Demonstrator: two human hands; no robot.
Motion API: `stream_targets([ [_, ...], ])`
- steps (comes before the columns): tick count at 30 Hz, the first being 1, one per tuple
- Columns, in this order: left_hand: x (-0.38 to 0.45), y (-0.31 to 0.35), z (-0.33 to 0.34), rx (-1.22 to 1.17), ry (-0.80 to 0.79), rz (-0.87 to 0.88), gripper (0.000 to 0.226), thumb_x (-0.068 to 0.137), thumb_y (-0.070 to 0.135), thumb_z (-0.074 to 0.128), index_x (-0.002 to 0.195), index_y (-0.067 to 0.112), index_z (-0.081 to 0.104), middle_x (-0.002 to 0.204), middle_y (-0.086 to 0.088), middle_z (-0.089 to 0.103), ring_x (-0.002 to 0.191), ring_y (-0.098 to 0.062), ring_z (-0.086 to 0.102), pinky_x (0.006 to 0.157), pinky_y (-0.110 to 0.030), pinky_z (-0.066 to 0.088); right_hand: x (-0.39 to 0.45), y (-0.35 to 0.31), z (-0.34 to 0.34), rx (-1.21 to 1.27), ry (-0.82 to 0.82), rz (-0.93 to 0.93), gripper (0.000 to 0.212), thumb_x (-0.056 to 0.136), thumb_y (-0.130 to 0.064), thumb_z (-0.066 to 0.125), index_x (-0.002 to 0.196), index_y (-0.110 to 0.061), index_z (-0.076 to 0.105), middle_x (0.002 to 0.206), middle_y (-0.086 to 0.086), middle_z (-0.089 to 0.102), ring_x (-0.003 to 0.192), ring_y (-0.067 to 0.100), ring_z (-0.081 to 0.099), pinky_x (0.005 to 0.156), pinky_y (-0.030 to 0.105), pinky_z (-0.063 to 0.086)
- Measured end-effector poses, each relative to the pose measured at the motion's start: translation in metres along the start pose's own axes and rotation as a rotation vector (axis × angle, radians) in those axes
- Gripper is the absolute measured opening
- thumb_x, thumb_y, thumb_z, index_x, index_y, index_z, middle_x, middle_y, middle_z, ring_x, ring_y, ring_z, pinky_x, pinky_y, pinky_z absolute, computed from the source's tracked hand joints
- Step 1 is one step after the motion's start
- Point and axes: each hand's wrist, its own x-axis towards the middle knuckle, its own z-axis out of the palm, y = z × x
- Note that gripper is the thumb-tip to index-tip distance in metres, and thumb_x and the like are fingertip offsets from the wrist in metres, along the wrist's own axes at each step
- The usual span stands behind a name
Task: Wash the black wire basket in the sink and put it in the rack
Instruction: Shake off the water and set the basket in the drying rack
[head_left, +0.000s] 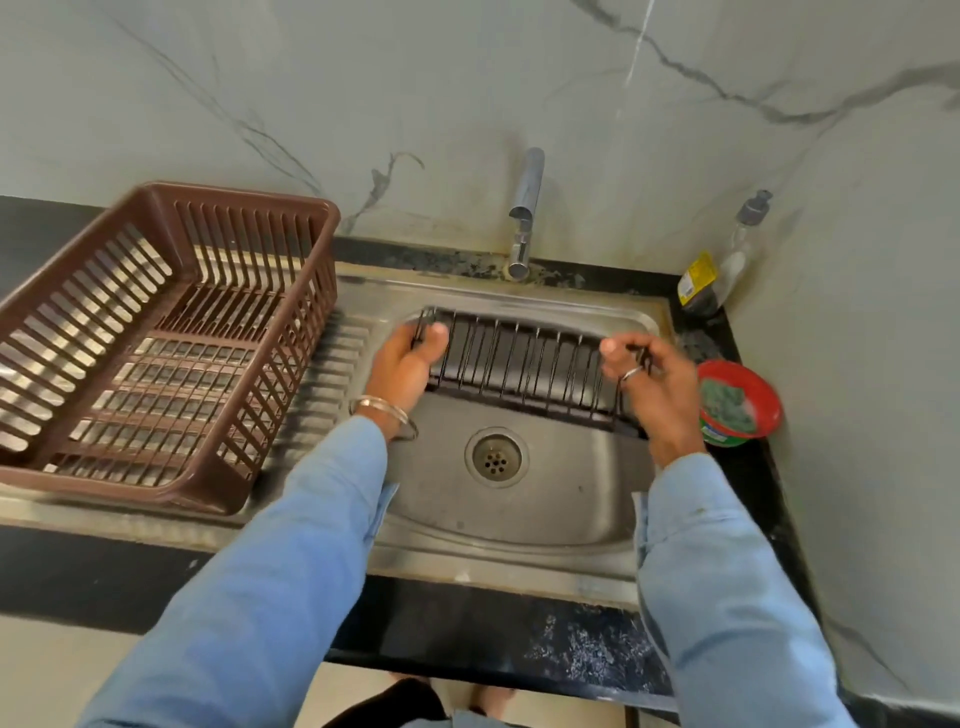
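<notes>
Two hands hold the black wire basket (524, 364) by its ends, left hand (408, 364) and right hand (654, 387) each closed in a grip, inside the sink (519, 525). We should keep it level under the tap (524, 208) at twelve o'clock; the rack (156, 338) waits at nine.

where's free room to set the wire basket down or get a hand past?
Free: the brown rack holds nothing, and the sink floor around the drain is bare. Crowded: the back of the sink, where left hand and right hand grip the black wire basket, and the right corner with red bowl and soap bottle.
</notes>
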Motion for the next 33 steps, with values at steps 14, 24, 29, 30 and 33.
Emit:
stream_targets([
  [14, -0.031, -0.032, 0.001, -0.012, 0.036, -0.188, 0.040, 0.074, 0.059, 0.061, 0.085, 0.021, 0.066, 0.098, -0.010, 0.071, 0.100, -0.029, 0.065, 0.093, -0.041, 0.049, -0.029, 0.024, 0.006, 0.019, -0.067, 0.230, 0.032, 0.077, -0.047, 0.071, 0.101, -0.026, 0.068, 0.104, 0.000, 0.068, 0.099, 0.019, 0.066, 0.083, 0.046, 0.056],
  [24, -0.037, 0.061, -0.044, -0.136, -0.036, 0.185, 0.028, 0.090, 0.011, 0.060, 0.115, -0.002, 0.058, 0.095, 0.005, 0.059, 0.086, 0.005, 0.062, 0.085, -0.019, 0.050, 0.011, -0.037, 0.015, 0.215, -0.078, 0.588, 0.026, 0.083, -0.039, 0.068, 0.099, -0.018, 0.065, 0.106, 0.010, 0.064, 0.089, 0.021, 0.062, 0.053, 0.031, 0.054],
  [29, -0.061, 0.099, -0.091, -0.164, 0.061, 0.253, 0.037, 0.079, 0.042, 0.063, 0.102, 0.014, 0.068, 0.110, 0.007, 0.070, 0.112, -0.015, 0.062, 0.106, -0.045, 0.040, 0.007, -0.074, 0.042, 0.100, -0.194, 0.557, 0.015, 0.085, -0.021, 0.068, 0.094, -0.009, 0.067, 0.089, 0.013, 0.060, 0.080, 0.022, 0.058, 0.057, 0.033, 0.051],
  [30, -0.063, 0.105, -0.101, -0.198, 0.080, 0.250, 0.031, 0.082, 0.041, 0.062, 0.099, 0.017, 0.070, 0.113, 0.003, 0.070, 0.113, -0.019, 0.062, 0.106, -0.048, 0.041, 0.003, -0.083, 0.050, 0.116, -0.198, 0.545, 0.018, 0.085, -0.021, 0.068, 0.098, -0.008, 0.066, 0.090, 0.013, 0.060, 0.080, 0.021, 0.058, 0.056, 0.032, 0.050],
  [33, -0.064, 0.124, -0.142, -0.292, 0.126, 0.229, 0.024, 0.090, 0.041, 0.058, 0.085, 0.026, 0.076, 0.103, -0.001, 0.074, 0.106, -0.022, 0.067, 0.103, -0.048, 0.045, -0.009, -0.108, 0.078, 0.175, -0.191, 0.484, 0.025, 0.082, -0.020, 0.071, 0.105, -0.013, 0.066, 0.095, 0.010, 0.063, 0.083, 0.019, 0.059, 0.059, 0.034, 0.055],
])
